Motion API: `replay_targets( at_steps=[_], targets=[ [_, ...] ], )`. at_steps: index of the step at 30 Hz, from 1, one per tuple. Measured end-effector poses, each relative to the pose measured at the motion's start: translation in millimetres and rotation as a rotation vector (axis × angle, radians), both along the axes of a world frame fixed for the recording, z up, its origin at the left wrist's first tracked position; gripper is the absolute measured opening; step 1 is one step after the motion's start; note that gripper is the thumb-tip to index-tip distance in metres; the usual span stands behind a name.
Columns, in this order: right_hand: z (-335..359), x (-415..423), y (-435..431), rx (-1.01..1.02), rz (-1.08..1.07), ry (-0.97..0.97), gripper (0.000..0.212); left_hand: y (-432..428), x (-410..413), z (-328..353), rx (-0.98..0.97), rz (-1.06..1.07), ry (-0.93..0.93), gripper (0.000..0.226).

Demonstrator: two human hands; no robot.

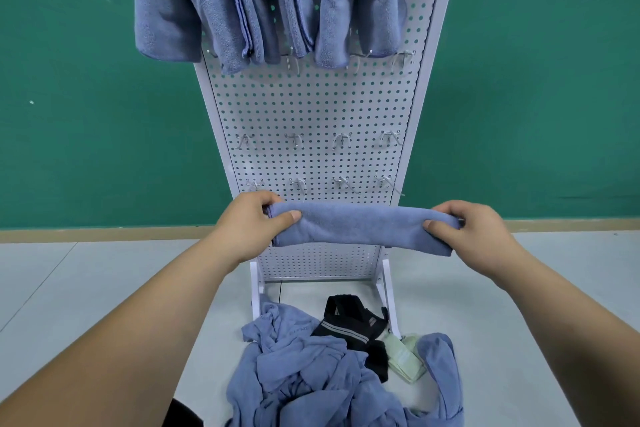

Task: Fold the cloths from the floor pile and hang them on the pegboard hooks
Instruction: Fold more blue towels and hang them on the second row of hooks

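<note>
Pale floor (86, 288) and green wall (86, 80) are leaving open room either side of the outstretched arms (138, 322). Well apart, the left hand (251, 224) and right hand (476, 230) are pinching opposite ends of the folded blue cloth (360, 224), holding it level before the bare lower hooks (295, 139) of the pegboard (311, 104); the pile (304, 378) is lying below on the floor.
</note>
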State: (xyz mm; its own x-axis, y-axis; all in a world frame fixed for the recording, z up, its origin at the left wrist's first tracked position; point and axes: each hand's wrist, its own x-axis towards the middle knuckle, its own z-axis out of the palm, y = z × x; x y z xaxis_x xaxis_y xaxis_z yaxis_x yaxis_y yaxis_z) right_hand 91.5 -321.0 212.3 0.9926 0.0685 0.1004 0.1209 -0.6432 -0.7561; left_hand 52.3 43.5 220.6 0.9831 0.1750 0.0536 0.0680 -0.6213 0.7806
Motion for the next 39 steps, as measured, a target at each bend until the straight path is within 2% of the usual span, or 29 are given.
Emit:
replay_targets(
  at_steps=[3,6,11,14,18,23,27,29,32,36,39],
  targets=[
    [3,-2,1,0.179,-0.017,0.066,0.009,2,0,-1,-0.150,-0.015,0.003,0.019],
    [3,-3,3,0.295,-0.032,0.109,0.013,1,1,-5,-0.188,-0.007,-0.029,0.015],
    [-6,-3,17,0.256,-0.130,0.057,0.014,-21,-2,-9,0.031,0.081,-0.075,0.017],
    [1,-11,36,0.144,-0.196,-0.107,0.015,-41,-7,-9,0.072,0.080,-0.117,0.016],
    [15,-38,69,0.108,-0.101,-0.311,0.022,-76,-18,-5,-0.029,-0.003,-0.133,0.018],
    [4,-54,96,0.136,0.066,-0.333,0.027,-110,-27,-3,-0.342,-0.091,-0.067,0.030],
    [7,-54,99,0.470,0.021,-0.198,0.020,-117,-21,1,-0.565,-0.002,-0.154,0.022],
    [13,-51,97,0.547,-0.015,-0.171,0.023,-120,-20,9,-0.600,0.008,-0.224,0.023],
    [26,-51,92,0.516,0.009,-0.182,0.025,-125,-20,18,-0.612,-0.012,-0.247,0.035],
    [46,-58,88,0.486,0.023,-0.265,0.030,-131,-18,35,-0.533,-0.018,-0.269,0.023],
    [62,-55,83,0.469,-0.005,-0.317,0.029,-135,-13,58,-0.516,-0.026,-0.339,0.025]
  ],
)
